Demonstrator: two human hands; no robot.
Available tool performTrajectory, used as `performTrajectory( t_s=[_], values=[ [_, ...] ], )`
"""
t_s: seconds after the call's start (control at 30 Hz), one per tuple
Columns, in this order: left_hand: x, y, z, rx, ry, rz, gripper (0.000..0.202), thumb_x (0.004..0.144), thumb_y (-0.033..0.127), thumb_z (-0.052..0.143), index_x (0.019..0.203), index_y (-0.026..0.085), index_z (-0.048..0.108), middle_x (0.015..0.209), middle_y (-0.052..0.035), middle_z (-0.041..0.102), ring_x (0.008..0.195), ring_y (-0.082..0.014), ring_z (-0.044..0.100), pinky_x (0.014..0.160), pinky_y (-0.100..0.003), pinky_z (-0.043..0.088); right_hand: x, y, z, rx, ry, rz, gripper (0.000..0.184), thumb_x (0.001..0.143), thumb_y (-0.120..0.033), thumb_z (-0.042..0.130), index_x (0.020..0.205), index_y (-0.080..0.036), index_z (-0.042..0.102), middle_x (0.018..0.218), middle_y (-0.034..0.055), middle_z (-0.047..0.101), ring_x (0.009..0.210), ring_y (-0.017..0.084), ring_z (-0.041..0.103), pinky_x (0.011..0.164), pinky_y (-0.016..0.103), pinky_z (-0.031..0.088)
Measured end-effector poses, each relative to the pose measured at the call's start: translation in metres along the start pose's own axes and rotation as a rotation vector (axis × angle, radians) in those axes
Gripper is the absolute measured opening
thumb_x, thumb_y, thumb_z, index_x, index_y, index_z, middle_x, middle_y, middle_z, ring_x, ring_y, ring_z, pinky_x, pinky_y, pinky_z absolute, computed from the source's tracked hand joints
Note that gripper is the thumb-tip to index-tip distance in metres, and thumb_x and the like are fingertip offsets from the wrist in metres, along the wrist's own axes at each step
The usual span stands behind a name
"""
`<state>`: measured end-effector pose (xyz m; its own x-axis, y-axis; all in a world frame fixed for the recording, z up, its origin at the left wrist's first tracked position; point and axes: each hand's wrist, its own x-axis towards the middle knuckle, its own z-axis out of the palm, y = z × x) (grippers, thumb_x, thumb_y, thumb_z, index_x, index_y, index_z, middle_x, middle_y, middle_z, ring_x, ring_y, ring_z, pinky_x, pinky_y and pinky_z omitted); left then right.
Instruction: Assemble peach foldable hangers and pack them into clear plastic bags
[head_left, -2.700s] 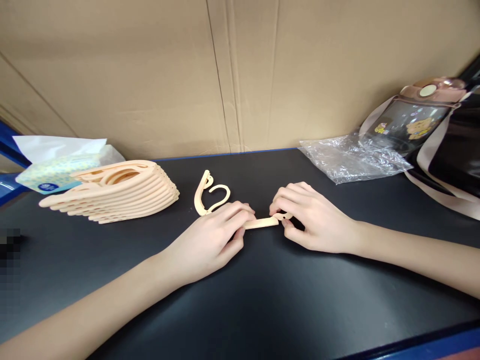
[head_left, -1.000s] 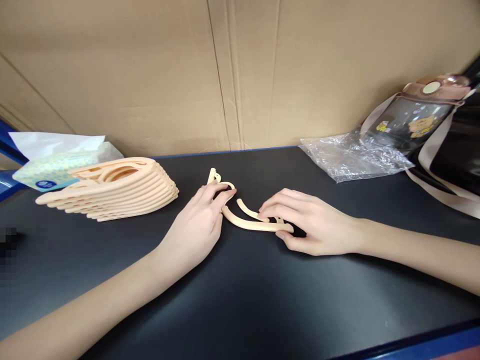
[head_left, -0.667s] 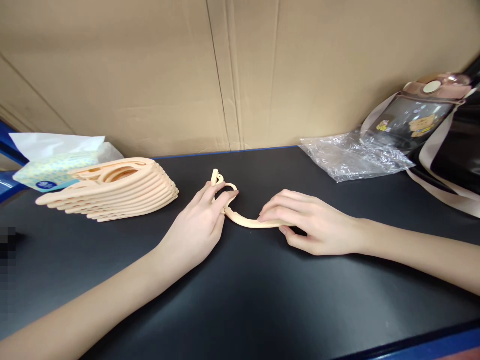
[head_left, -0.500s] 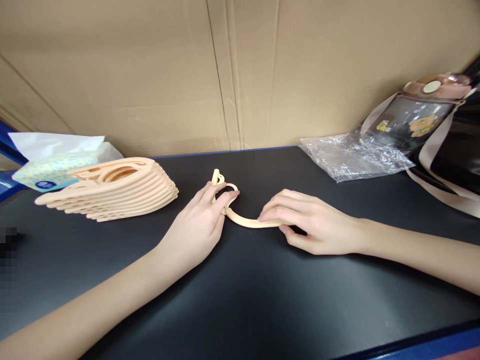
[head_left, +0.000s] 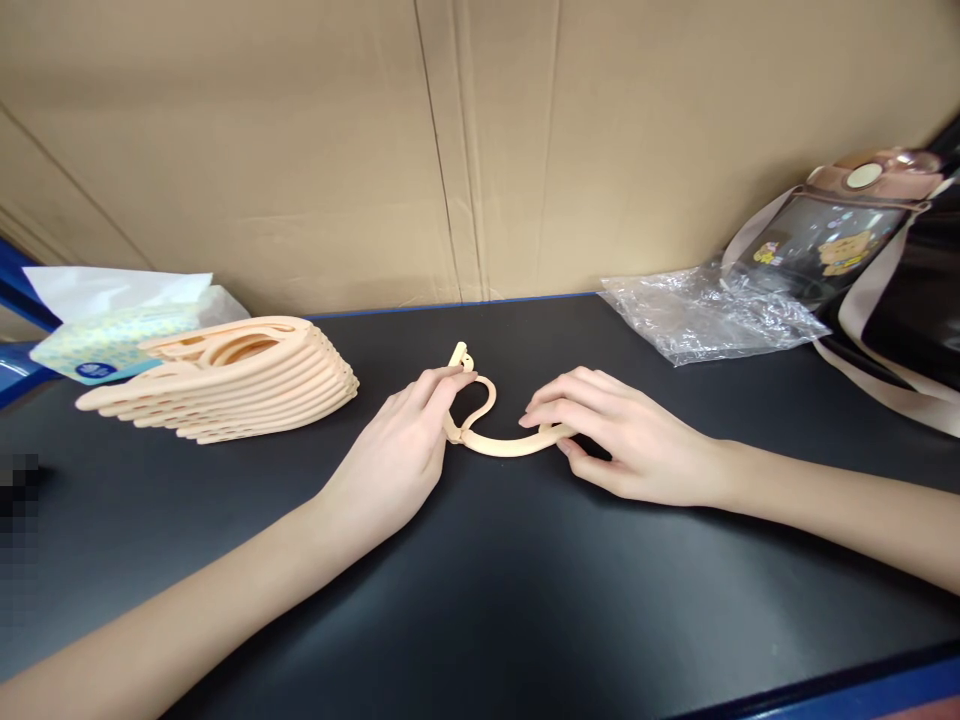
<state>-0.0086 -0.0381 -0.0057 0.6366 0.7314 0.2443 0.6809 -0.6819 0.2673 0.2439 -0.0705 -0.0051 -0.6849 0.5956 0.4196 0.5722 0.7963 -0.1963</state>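
A peach-coloured plastic folding hanger (head_left: 506,447) lies on the black tabletop between my hands. Its curved hook (head_left: 489,400) rises in the middle, and one straight end sticks up past my left fingertips. My left hand (head_left: 409,430) grips the hanger's left side, thumb hidden beneath the fingers. On the other side, my right hand (head_left: 611,435) pinches the tip of the curved right arm between fingers and thumb. To the left stands a stack of several peach hangers (head_left: 247,385), folded and nested closely together.
Behind the stack is a tissue pack (head_left: 97,345) with a white tissue pulled out. A crumpled clear plastic bag (head_left: 705,315) rests at the back right, beside a strapped water bottle (head_left: 832,235). A cardboard wall (head_left: 300,150) closes off the table's (head_left: 525,590) far edge.
The hanger has shifted slightly to the right and its hook shows more fully. My left fingers have moved a little right with it; my right hand stays nearly in place.
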Motion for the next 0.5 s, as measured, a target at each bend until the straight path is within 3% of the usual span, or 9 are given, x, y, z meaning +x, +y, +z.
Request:
performTrajectory(
  t_s=[0.23,0.5],
  values=[
    [-0.0025,-0.0016,0.0033,-0.092,0.006,-0.076,0.056,0.090,0.010,0.028,0.143,0.026,0.029,0.142,-0.0044,0.041,0.124,-0.0233,0.051,0.102,-0.041,0.047,-0.0004,0.0012,0.0027,-0.095,0.082,0.067,0.025,0.089,-0.013,0.052,0.114,-0.016,0.056,0.108,0.0095,0.061,0.095,0.022,0.055,0.083,0.037,0.046],
    [-0.0006,-0.0005,0.0034,-0.100,0.034,-0.033,0.051,0.092,0.010,0.029,0.140,0.025,0.033,0.137,-0.0040,0.046,0.126,-0.0187,0.047,0.105,-0.036,0.044,-0.0004,0.0011,0.0029,-0.122,0.091,0.169,0.023,0.091,-0.016,0.054,0.113,-0.016,0.054,0.087,0.0030,0.064,0.081,0.019,0.057,0.079,0.035,0.043]
  ],
)
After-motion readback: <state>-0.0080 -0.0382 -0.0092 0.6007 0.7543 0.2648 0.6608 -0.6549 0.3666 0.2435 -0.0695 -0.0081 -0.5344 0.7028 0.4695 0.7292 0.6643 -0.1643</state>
